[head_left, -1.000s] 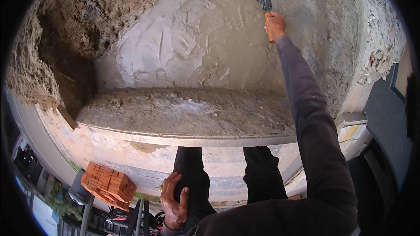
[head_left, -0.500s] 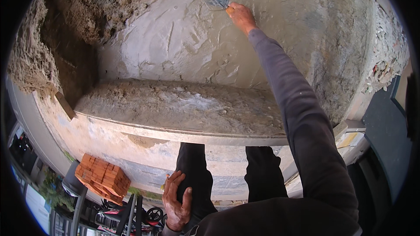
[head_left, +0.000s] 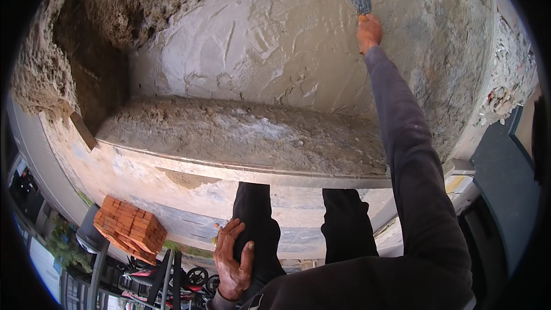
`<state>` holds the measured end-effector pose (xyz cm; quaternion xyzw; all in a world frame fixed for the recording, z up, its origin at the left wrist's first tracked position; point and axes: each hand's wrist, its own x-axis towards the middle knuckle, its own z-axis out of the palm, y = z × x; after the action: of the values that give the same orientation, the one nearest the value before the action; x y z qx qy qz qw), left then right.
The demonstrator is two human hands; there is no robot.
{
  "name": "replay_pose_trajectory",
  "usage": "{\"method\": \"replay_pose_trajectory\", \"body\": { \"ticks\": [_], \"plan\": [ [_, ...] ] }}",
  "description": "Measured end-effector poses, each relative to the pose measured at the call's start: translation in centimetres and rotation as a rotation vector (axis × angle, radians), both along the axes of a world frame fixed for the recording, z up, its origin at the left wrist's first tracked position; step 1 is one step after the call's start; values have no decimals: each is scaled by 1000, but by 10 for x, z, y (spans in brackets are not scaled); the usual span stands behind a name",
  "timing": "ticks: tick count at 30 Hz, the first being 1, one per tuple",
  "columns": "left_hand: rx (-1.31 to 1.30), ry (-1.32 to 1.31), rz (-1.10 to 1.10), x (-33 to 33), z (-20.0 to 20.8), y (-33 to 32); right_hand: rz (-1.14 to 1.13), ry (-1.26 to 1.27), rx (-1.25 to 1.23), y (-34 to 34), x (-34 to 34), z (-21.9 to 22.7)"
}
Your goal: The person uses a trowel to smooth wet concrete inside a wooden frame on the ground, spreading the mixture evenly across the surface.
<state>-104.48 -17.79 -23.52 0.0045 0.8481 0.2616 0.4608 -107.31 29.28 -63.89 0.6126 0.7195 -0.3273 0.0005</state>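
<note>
My right hand [head_left: 369, 33], arm stretched far forward, is closed round the handle of a trowel [head_left: 360, 1]. The blade lies on wet grey mortar [head_left: 229, 46] in the trough, toward its right side. My left hand [head_left: 234, 264] rests on my left thigh, in black trousers [head_left: 252, 212], with fingers stretched and thumb apart. A small orange and yellow thing shows beside its fingers, too small to make out.
Heaped sand [head_left: 132, 0] is at the far left. A rough mortar-caked wall [head_left: 247, 138] runs along the trough's near side. Rubble [head_left: 508, 80] lies at the right rim. Stacked red bricks [head_left: 129, 227] and motorbikes [head_left: 149, 278] are below left.
My right hand has moved right with the trowel, and the blade has turned to point more straight ahead. My left hand stays on the thigh. The view has shifted slightly.
</note>
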Motion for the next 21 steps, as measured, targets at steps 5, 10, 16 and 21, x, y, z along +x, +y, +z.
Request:
{"method": "replay_pose_trajectory", "body": {
  "ticks": [5, 10, 16, 21],
  "plan": [
    [2, -27, 10, -4, -2, -1, 158, 67, 40, -73, -34, -16],
    [2, -42, 3, -7, 1, -4, 409, 70, -194, -156, -80, 10],
    [14, -45, 35, -7, 0, -7, 790, 111, -112, -203, -67, 21],
    [39, -10, -17, -6, -2, -11, 673, 5, 26, -157, -17, 14]
  ]
}}
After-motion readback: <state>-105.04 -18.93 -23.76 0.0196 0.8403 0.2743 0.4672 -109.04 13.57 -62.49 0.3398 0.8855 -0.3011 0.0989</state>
